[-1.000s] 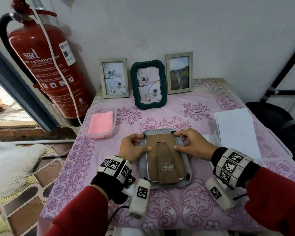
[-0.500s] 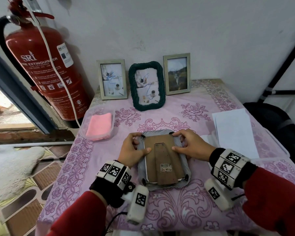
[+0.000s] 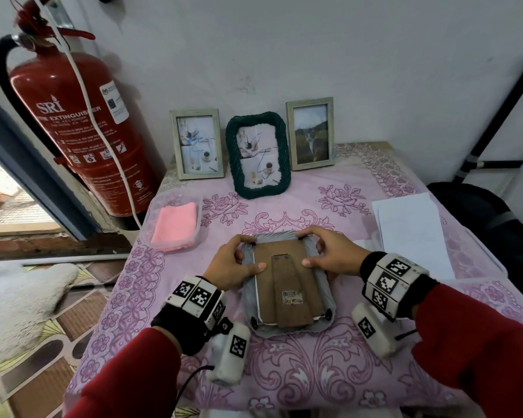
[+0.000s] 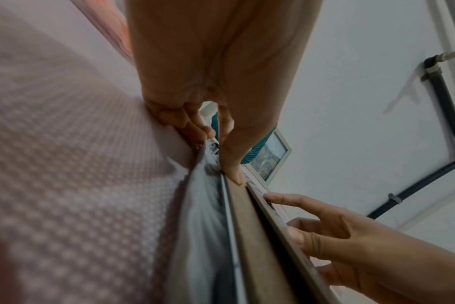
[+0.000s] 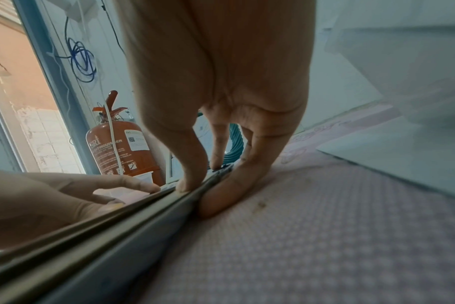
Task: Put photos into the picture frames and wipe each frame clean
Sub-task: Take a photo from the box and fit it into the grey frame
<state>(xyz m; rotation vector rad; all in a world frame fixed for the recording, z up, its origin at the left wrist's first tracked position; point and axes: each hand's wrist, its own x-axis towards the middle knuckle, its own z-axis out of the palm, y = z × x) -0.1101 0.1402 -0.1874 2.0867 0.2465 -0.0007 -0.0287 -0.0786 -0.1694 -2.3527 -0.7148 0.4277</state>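
The grey ribbed picture frame [image 3: 289, 285], face-down at worktop centre, is being gripped by left hand [image 3: 232, 264] at 9 o'clock & right hand [image 3: 332, 255] at 3, fingers curled round its edges. Thumbs are best kept pressing the brown backing board [image 3: 284, 282] flat while top tabs are being turned shut.

The red fire extinguisher [image 3: 82, 137], standing off the back left corner of the table, is showing white letters on its body: "SRI" is reading clearly, and just under it the word "EXTINGUISHER" is running across, partly cut by the white cord crossing it. Below that, numbered lines 1, 2 and 3 are showing, though their small print is staying too fine to read. A white sticker [image 3: 114, 99] higher on the body is carrying print too small to read. In the right wrist view the same body is showing "XTINGUISHER". On the brown backing board [image 3: 287, 285] near the table's front edge, a small barcode label [image 3: 291, 297] is sitting, its digits blurring out.
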